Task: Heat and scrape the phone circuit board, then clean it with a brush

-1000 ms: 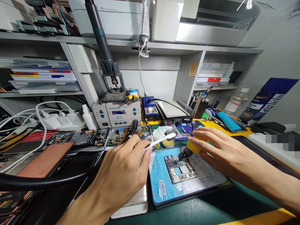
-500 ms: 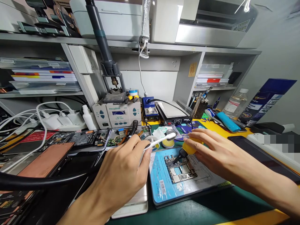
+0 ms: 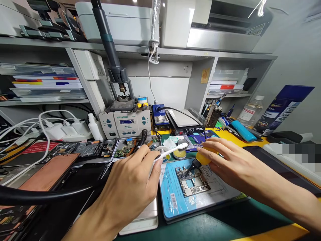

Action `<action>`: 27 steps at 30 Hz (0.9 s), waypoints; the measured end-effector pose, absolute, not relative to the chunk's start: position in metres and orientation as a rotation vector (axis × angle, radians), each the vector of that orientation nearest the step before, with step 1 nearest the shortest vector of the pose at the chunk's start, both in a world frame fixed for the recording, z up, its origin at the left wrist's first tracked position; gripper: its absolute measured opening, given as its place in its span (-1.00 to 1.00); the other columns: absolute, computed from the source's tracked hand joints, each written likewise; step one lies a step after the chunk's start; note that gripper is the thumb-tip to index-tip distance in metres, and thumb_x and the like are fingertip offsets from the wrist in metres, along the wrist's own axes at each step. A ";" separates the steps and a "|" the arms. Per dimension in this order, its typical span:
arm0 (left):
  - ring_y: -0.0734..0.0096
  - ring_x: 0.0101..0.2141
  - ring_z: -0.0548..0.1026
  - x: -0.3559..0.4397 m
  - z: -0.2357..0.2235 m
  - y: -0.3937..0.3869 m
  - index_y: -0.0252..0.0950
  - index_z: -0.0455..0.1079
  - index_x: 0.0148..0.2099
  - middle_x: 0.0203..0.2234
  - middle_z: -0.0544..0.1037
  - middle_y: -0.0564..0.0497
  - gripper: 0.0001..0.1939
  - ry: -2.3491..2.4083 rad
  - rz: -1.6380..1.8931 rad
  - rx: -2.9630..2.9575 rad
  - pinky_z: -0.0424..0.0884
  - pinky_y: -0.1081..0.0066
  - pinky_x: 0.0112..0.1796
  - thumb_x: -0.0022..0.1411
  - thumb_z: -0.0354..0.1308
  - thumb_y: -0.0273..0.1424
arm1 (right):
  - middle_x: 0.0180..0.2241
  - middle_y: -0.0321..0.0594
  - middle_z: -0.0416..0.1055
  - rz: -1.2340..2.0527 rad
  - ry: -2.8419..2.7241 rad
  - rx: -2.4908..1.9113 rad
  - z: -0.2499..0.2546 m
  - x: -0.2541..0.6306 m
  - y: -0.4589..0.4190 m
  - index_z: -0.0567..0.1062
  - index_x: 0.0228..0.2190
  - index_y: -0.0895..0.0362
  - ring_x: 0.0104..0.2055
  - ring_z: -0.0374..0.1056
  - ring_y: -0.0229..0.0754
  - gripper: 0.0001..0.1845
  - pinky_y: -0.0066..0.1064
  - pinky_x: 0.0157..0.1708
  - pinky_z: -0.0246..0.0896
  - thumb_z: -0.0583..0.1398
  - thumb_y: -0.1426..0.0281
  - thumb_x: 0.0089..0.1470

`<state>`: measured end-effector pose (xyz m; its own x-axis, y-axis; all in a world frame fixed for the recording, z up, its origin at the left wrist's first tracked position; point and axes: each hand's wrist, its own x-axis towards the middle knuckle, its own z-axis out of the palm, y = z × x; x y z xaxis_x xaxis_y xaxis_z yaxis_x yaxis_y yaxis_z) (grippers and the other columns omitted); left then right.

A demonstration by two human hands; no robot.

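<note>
A white toothbrush (image 3: pixel 173 150) with dark bristles is pinched in my left hand (image 3: pixel 135 177), its head pointing right above the bench. My right hand (image 3: pixel 233 160) is wrapped round a yellow squeeze bottle (image 3: pixel 204 156) with a black nozzle (image 3: pixel 194 164). That nozzle slants down to the left, its thin tip at the upper part of a phone logic board (image 3: pixel 193 189); whether it touches cannot be made out. The board lies flat on a blue and white printed box (image 3: pixel 173 206). Part of the bottle is hidden behind my fingers.
Behind my hands stand a hot air station (image 3: pixel 127 123), a flat heating plate (image 3: pixel 185 122) and a round tin (image 3: pixel 180 153). Phone parts (image 3: pixel 87 152) and a thick black hose (image 3: pixel 50 196) occupy the left. At right are a clear bottle (image 3: pixel 250 110) and a blue spray can (image 3: pixel 283 108).
My right hand has shifted slightly left with the yellow bottle, bringing its nozzle tip leftward across the board's upper part. My left hand and the toothbrush have stayed in place.
</note>
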<state>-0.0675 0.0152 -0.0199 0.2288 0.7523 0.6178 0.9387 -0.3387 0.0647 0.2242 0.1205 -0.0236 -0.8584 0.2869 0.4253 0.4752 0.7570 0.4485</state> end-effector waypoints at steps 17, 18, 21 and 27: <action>0.29 -0.42 0.52 -0.068 -0.027 0.019 -0.06 0.42 0.01 -0.33 0.52 -0.01 -0.70 -1.630 -1.084 -2.224 0.40 0.27 -0.46 0.43 -0.12 -0.27 | -0.19 -0.10 0.60 0.439 -1.768 -1.331 0.000 0.275 0.164 0.57 -0.13 0.14 -0.19 0.54 0.00 -0.58 -0.16 -0.15 0.49 0.34 0.10 0.10; 0.30 -0.40 0.53 -0.068 -0.028 0.019 -0.04 0.42 0.01 -0.32 0.53 0.00 -0.71 -1.636 -1.129 -2.240 0.42 0.30 -0.47 0.42 -0.10 -0.25 | -0.22 -0.10 0.59 0.430 -1.719 -1.403 0.004 0.280 0.173 0.55 -0.14 0.17 -0.22 0.53 -0.05 -0.61 -0.18 -0.17 0.49 0.34 0.14 0.13; 0.33 -0.32 0.56 -0.068 -0.032 0.020 0.00 0.44 0.00 -0.25 0.58 0.02 -0.74 -1.680 -1.266 -2.292 0.44 0.44 -0.56 0.39 -0.02 -0.21 | -0.12 -0.14 0.53 0.439 -1.657 -1.606 0.008 0.292 0.201 0.50 -0.04 0.18 -0.18 0.50 -0.16 -0.68 -0.22 -0.17 0.49 0.26 0.24 0.27; 0.36 -0.37 0.58 -0.065 -0.024 0.020 -0.05 0.53 -0.06 -0.29 0.64 0.03 -0.74 -1.720 -1.395 -2.330 0.44 0.50 -0.58 0.34 0.07 -0.17 | 0.06 -0.07 0.45 0.350 -1.674 -1.811 -0.001 0.292 0.235 0.49 0.04 0.16 0.00 0.45 -0.05 -0.64 -0.11 -0.03 0.45 0.24 0.24 0.29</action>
<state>-0.0647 0.0200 -0.0242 0.0523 0.8064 0.5890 0.7430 -0.4255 0.5166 0.2924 0.2346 -0.0006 0.1531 0.9626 0.2235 0.7924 0.0155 -0.6098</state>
